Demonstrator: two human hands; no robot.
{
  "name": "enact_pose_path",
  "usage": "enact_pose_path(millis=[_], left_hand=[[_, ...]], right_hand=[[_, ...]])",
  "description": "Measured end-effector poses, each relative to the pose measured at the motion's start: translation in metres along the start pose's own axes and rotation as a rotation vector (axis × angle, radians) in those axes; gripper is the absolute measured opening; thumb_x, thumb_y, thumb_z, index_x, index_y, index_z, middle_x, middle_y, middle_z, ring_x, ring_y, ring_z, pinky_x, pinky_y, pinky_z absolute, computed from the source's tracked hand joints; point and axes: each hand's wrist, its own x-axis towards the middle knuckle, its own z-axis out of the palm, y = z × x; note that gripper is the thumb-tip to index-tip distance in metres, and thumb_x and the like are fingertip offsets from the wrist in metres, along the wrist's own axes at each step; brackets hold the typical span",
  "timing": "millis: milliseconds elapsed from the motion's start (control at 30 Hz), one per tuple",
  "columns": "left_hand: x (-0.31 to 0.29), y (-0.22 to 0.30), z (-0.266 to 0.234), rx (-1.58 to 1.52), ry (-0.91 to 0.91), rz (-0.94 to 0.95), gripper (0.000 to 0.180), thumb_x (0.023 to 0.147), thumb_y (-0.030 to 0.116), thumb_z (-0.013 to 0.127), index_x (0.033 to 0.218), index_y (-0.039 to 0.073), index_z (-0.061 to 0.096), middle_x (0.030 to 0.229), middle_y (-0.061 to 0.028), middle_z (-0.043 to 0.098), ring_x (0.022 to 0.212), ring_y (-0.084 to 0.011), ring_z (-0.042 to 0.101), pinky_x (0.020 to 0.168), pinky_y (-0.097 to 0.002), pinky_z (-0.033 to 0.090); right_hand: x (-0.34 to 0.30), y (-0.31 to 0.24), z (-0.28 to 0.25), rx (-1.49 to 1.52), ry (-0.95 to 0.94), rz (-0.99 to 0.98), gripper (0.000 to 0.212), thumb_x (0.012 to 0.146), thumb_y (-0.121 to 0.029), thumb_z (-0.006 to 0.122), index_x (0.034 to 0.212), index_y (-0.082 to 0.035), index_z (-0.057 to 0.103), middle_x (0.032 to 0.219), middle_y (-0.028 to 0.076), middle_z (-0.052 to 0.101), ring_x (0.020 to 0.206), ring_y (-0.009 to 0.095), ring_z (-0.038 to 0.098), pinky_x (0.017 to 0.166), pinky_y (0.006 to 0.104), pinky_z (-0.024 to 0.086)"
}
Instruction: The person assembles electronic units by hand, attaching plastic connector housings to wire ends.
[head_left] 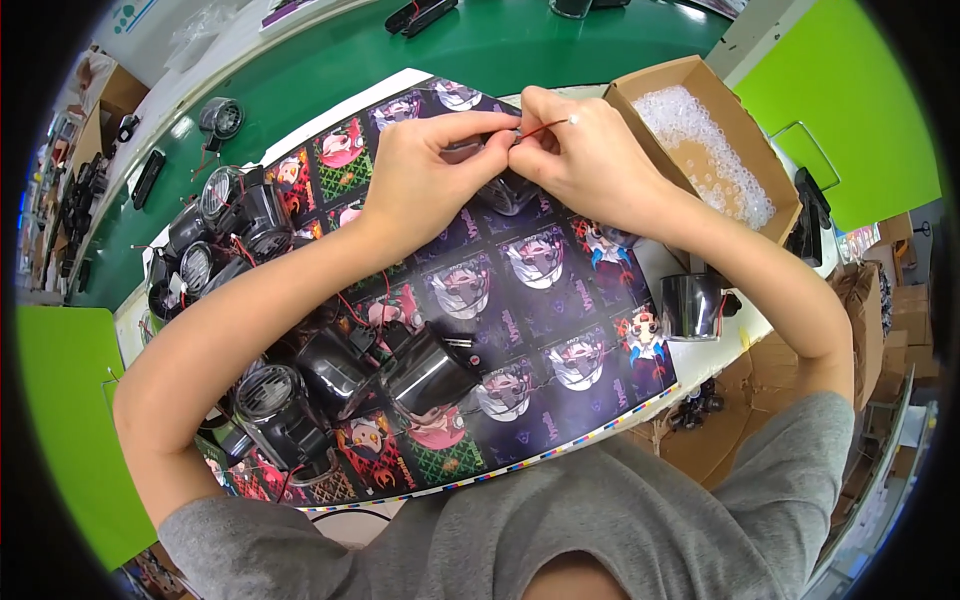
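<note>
Over the printed sheet [515, 330], my two hands meet at the fingertips near its far edge. My left hand [425, 180] pinches thumb and index finger together; what lies in that pinch is hidden. My right hand [590, 160] is closed at the tips around a thin red wire [542, 130], which runs back over its fingers to a small white connector [573, 119]. Just below both hands sits a glossy black round housing [507, 192], partly covered by them. Several black housings with grilles and red wires, such as this one [275, 410], crowd around my left forearm.
An open cardboard box [690, 150] of small clear ring-like pieces stands at the right. Near it is another black cylinder [692, 306]. Beyond the sheet stretches a green tabletop [480, 55]; a loose housing [221, 117] lies on it at the left. Bright green panels [850, 110] flank the table.
</note>
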Motion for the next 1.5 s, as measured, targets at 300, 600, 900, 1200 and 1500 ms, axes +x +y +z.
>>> enact_pose_path(millis=[300, 600, 900, 1200, 1500], left_hand=[[0.000, 0.003, -0.002, 0.058, -0.037, 0.035, 0.017, 0.076, 0.007, 0.060, 0.091, 0.001, 0.064, 0.073, -0.0070, 0.065, 0.064, -0.0044, 0.057, 0.060, -0.0193, 0.048], [0.005, -0.002, -0.010, -0.030, -0.084, -0.076, 0.018, 0.076, 0.007, 0.060, 0.092, 0.000, 0.064, 0.079, -0.0077, 0.065, 0.070, -0.0069, 0.059, 0.064, -0.0189, 0.047], [0.013, -0.002, -0.012, -0.203, -0.102, -0.227, 0.017, 0.079, 0.011, 0.061, 0.088, -0.003, 0.063, 0.077, -0.0063, 0.064, 0.067, -0.0058, 0.057, 0.060, -0.0178, 0.044], [0.021, -0.004, -0.028, -0.476, -0.169, -0.575, 0.021, 0.080, 0.019, 0.057, 0.091, 0.003, 0.064, 0.084, -0.0040, 0.062, 0.076, -0.0093, 0.055, 0.070, -0.0240, 0.044], [0.034, 0.010, -0.013, -0.294, -0.219, -0.565, 0.020, 0.075, 0.010, 0.059, 0.092, -0.001, 0.061, 0.079, -0.0061, 0.062, 0.064, -0.0080, 0.054, 0.056, -0.0204, 0.041]], right_hand=[[0.004, 0.003, -0.003, -0.006, -0.042, 0.064, 0.025, 0.068, -0.020, 0.057, 0.070, 0.004, 0.055, 0.062, 0.018, 0.058, 0.059, 0.030, 0.060, 0.056, 0.0352, 0.047], [0.004, 0.011, -0.008, 0.231, -0.135, -0.023, 0.007, 0.075, -0.003, 0.054, 0.074, 0.003, 0.049, 0.062, 0.007, 0.056, 0.054, 0.011, 0.054, 0.049, 0.0237, 0.044], [0.019, 0.005, -0.025, 0.116, -0.302, 0.014, 0.012, 0.075, -0.005, 0.061, 0.082, 0.001, 0.053, 0.058, 0.003, 0.054, 0.050, 0.008, 0.050, 0.045, 0.0217, 0.040], [-0.015, 0.076, -0.102, -0.047, -0.095, 0.314, 0.012, 0.075, -0.011, 0.056, 0.078, 0.001, 0.057, 0.072, 0.006, 0.058, 0.068, 0.011, 0.053, 0.063, 0.0259, 0.044], [-0.043, 0.111, -0.086, -0.074, -0.241, 0.552, 0.013, 0.073, -0.006, 0.061, 0.068, 0.003, 0.054, 0.060, 0.008, 0.057, 0.046, 0.012, 0.054, 0.041, 0.0244, 0.043]])
